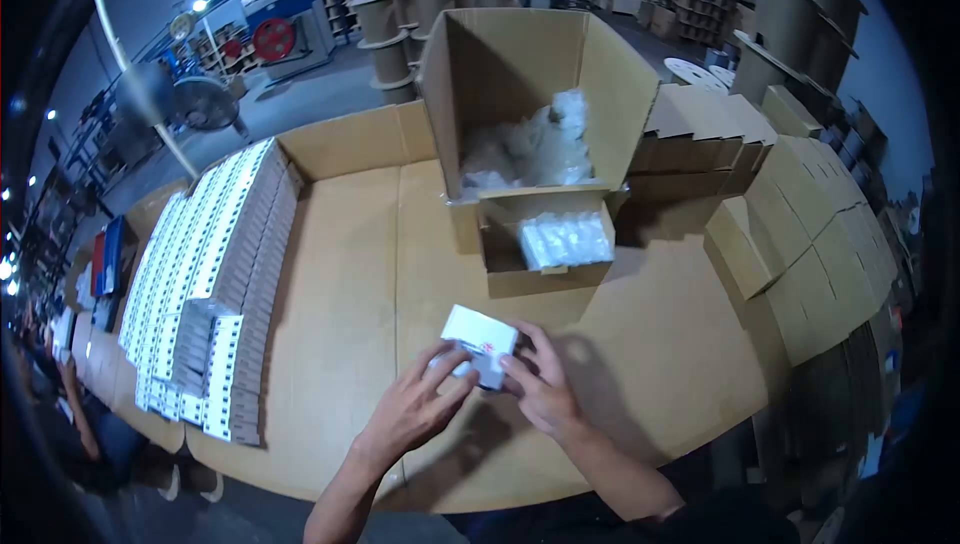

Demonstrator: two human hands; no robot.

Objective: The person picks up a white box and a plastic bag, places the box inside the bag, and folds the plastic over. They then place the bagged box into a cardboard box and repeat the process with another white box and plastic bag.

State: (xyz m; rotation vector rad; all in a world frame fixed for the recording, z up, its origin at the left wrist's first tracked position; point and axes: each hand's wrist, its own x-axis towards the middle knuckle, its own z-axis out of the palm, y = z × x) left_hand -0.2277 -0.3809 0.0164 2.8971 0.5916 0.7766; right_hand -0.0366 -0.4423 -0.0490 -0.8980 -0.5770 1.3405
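Observation:
A small white box (480,339) with a red mark rests low over the cardboard-covered table (360,274), held from both sides. My left hand (415,406) grips its left end with fingers spread along the side. My right hand (540,384) holds its right end, fingers curled at the edge. Beyond the box, a small open carton (545,279) holds a clear plastic packet (565,239). Behind that stands a large open cardboard carton (520,74) with crumpled clear plastic bags (535,149) inside.
Rows of stacked white boxes (215,274) fill the table's left side. Flat folded cartons (800,214) pile up on the right. A fan (200,102), wooden cable reels (400,14) and machinery stand on the floor behind. Another person sits at the far left (70,394).

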